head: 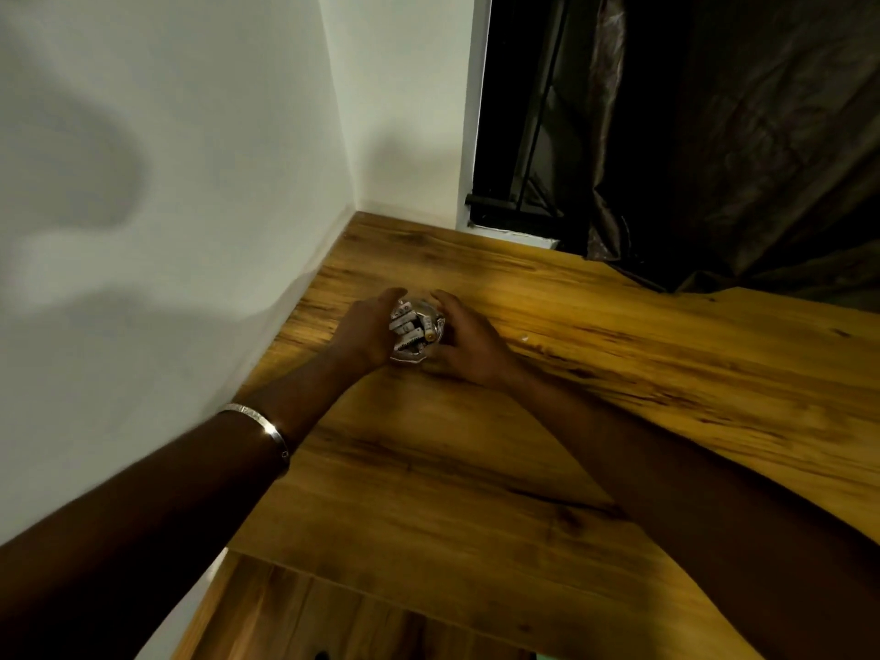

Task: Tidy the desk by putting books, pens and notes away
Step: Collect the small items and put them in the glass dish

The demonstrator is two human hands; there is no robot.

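- Both hands cup a clear holder (415, 332) of pens on the wooden desk (595, 354), near the wall: left hand (369, 332) and right hand (464, 343) curl round its sides.
- I judge I'm placing it; next, set it steady and let go.

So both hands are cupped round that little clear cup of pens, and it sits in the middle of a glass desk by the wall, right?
Not glass: the head view shows a wooden desk. The rest holds: left hand and right hand cup the clear cup of pens near the wall.
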